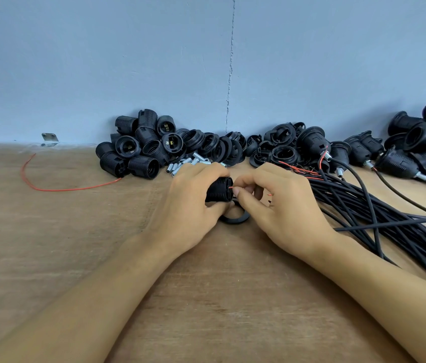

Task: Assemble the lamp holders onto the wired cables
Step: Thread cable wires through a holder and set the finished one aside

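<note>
Centrally, left hand [193, 205] tight around black lamp holder [218, 190], right hand [286, 209] tight on red wire [230, 188].

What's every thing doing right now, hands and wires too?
left hand: grips the lamp holder
lamp holder: held on its side
right hand: pinches the red wire tip at the holder's end
black ring: lies flat below the hands
spare holders: heaped loose by the wall
black cables: bundled, lying at right
long red wire: loose, lying at left
</note>
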Available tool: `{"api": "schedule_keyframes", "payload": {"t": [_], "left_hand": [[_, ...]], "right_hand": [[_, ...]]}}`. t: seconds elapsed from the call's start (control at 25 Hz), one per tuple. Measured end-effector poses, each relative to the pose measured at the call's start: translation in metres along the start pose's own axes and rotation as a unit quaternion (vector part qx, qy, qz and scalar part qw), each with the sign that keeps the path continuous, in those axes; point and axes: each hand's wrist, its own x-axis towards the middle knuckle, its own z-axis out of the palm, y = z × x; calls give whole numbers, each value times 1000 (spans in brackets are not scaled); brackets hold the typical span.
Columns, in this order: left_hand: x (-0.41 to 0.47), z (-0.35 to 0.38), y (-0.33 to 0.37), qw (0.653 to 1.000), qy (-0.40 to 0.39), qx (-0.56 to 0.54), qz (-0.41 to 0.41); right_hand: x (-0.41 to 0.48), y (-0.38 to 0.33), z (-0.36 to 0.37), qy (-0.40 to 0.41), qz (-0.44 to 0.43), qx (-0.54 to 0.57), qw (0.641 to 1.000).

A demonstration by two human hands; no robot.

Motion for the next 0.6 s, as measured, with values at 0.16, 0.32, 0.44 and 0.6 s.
{"api": "schedule_keyframes", "payload": {"t": [0.16,0.32,0.44,0.6], "left_hand": [[-1,-1,4,1000,18,15,16],[-2,-3,8,999,14,24,16],[-1,-4,11,999,6,30,21],[-2,-6,13,998,2,41,37]], "right_hand": [[2,1,0,-16,-22,-40,999],[0,2,1,-26,-10,-35,999],[0,1,2,-27,0,-19,999],[-1,0,1,-31,14,-2,999]]}}
